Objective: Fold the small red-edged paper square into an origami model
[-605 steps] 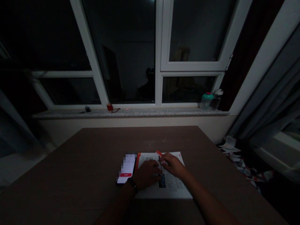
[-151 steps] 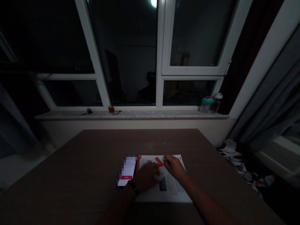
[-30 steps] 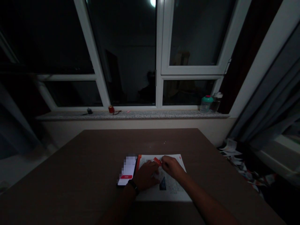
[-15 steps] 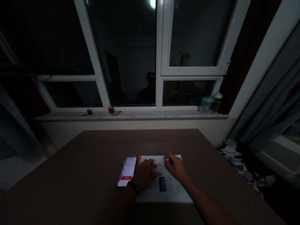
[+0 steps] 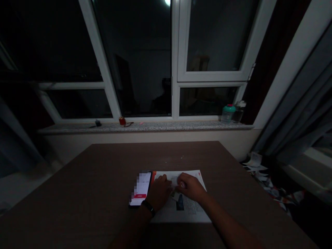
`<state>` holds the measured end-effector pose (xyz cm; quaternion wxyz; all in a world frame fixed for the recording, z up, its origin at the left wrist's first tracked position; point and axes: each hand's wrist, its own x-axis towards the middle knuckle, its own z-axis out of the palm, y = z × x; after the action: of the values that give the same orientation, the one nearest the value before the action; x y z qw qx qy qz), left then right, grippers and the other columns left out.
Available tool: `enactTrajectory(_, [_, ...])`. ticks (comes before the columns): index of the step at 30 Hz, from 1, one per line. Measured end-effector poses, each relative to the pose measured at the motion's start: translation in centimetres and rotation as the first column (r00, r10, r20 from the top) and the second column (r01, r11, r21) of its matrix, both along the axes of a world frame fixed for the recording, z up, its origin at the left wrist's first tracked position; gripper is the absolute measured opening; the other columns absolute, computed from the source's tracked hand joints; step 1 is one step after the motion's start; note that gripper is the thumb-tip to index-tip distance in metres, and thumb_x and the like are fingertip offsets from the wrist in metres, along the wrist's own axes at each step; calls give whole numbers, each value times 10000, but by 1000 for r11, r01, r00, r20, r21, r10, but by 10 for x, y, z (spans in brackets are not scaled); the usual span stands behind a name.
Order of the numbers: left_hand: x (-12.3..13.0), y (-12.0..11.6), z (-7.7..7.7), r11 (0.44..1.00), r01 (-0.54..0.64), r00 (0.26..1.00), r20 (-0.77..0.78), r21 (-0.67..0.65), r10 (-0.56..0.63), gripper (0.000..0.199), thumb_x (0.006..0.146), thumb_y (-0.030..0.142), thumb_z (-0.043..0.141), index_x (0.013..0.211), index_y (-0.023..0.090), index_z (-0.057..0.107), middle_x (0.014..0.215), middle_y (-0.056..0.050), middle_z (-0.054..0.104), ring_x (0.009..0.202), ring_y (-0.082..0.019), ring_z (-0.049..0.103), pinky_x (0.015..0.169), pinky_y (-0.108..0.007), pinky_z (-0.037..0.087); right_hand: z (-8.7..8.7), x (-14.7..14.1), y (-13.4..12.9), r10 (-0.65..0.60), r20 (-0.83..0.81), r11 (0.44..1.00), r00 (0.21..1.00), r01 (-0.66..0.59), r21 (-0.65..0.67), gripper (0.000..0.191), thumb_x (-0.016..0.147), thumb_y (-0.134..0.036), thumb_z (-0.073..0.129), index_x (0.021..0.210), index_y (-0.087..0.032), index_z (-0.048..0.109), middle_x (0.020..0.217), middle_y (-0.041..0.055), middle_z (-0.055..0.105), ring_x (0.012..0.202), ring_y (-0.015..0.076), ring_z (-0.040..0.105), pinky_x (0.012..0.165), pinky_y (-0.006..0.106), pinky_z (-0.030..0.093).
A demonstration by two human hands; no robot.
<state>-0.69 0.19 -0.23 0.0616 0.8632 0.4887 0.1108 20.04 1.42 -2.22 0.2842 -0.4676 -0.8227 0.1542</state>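
A printed sheet or booklet (image 5: 192, 216) with an orange left edge and a dark blue picture lies on the brown table. On its left part rests my left hand (image 5: 160, 192), fingers bent and drawn together, a dark band at the wrist. My right hand (image 5: 190, 186) is closed over the upper middle of the page, curled around something small and pale. Between the two hands is a small light piece (image 5: 175, 196), too dim to identify. Just left of my left hand lies a phone (image 5: 141, 188) with its screen lit.
Small white bits (image 5: 182, 157) lie on the table (image 5: 116, 162) beyond the page. A stone windowsill (image 5: 160, 127) holds a red jar (image 5: 122, 120), a small dark object (image 5: 98, 123) and a teal-lidded container (image 5: 228, 113). Papers (image 5: 255, 160) are heaped right of the table.
My right hand has moved left and slightly down, closer to my left hand. A light piece now shows between them over the picture's top. The view has shifted slightly.
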Motion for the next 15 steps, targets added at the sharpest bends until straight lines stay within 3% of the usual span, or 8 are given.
enactTrajectory(4, [2, 0, 0, 1000, 7, 1000, -12, -8, -7, 175, 964, 185, 480, 965, 171, 655, 1001, -63, 562, 957, -219, 524, 832, -350, 406, -2, 2, 4, -75, 57, 997, 996, 76, -21, 166, 777, -300, 727, 878, -222, 620, 875, 2, 625, 811, 170, 584, 726, 246, 395])
enactTrajectory(8, [3, 0, -3, 996, 85, 996, 27, 21, -85, 172, 973, 241, 515, 878, 181, 646, 979, -45, 568, 957, -209, 517, 809, -334, 403, -4, 4, 9, -143, 39, 990, 989, 143, -3, 67, 820, -210, 654, 882, -221, 632, 944, 21, 654, 891, 188, 607, 794, 267, 413])
enactTrajectory(12, [4, 0, -6, 988, 141, 987, 72, 66, -146, 105, 966, 276, 565, 933, 190, 616, 1044, -43, 584, 992, -207, 515, 831, -337, 407, -6, 5, 10, -91, 22, 996, 996, 91, 4, 111, 848, -150, 572, 894, -225, 640, 941, 26, 649, 904, 179, 608, 810, 263, 428])
enactTrajectory(15, [3, 0, -9, 983, 171, 982, 73, 66, -176, 90, 949, 247, 592, 1026, 202, 601, 1119, -43, 592, 1048, -218, 518, 900, -359, 403, -9, 8, 11, -15, -18, 1000, 1000, 14, -26, 139, 827, -165, 617, 945, -233, 645, 968, 23, 651, 926, 176, 610, 835, 261, 440])
